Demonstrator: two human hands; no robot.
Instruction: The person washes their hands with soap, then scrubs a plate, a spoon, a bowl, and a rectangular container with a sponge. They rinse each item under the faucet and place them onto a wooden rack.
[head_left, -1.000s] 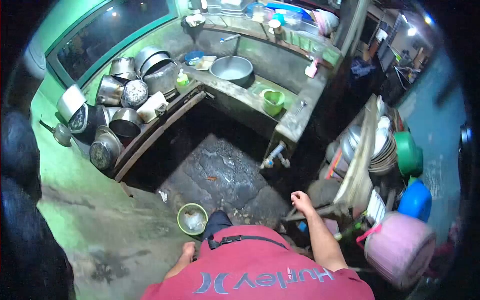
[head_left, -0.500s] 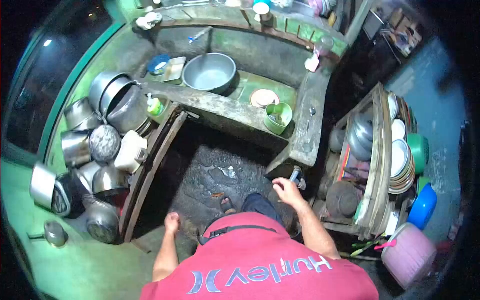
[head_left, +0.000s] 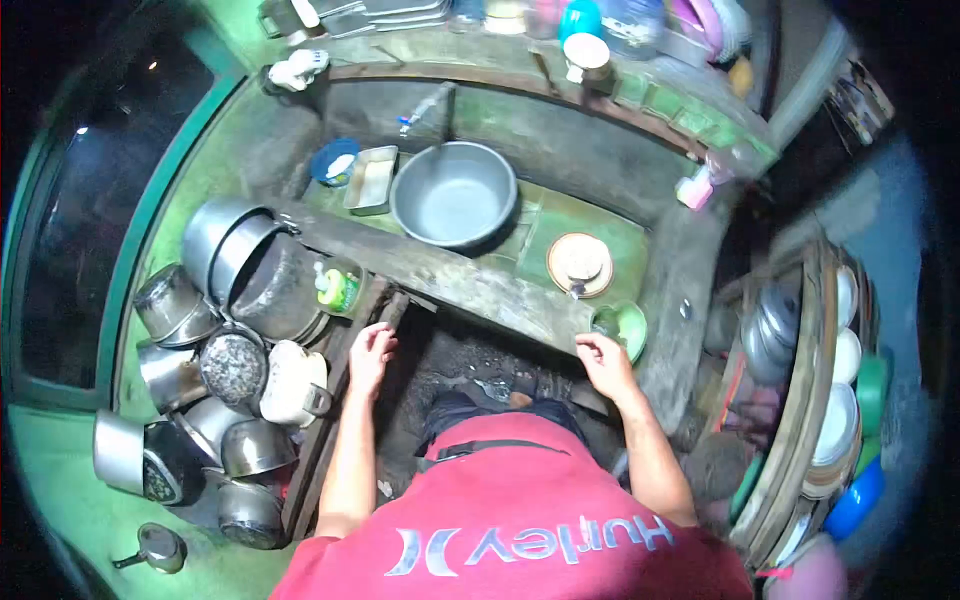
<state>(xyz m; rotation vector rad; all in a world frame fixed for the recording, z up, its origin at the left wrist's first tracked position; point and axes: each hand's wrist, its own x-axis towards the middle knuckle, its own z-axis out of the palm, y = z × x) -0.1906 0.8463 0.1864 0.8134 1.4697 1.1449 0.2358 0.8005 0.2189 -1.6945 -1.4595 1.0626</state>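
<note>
My left hand (head_left: 372, 358) is raised beside the wooden edge of the pot rack (head_left: 345, 385), fingers loosely bent and apart, with nothing in it. My right hand (head_left: 606, 365) is at the front ledge of the sink (head_left: 480, 300), its fingers loosely apart and overlapping the near side of a light green bowl (head_left: 634, 330). Behind that bowl, a plate (head_left: 562, 277) with smaller white dishes on it lies on the green tiled sink floor. A large grey basin (head_left: 455, 195) stands under the tap (head_left: 425, 110).
Metal pots (head_left: 265, 270) crowd the left, with a green soap bottle (head_left: 338, 290) beside them. A rectangular tray (head_left: 371, 182) and blue bowl (head_left: 335, 162) sit left of the basin. On the right, a wooden dish rack (head_left: 805, 385) holds plates and bowls.
I have moved forward to the sink. Both hands have risen and gone forward, the left to the pot rack's edge, the right from beside a pipe to the green bowl.
</note>
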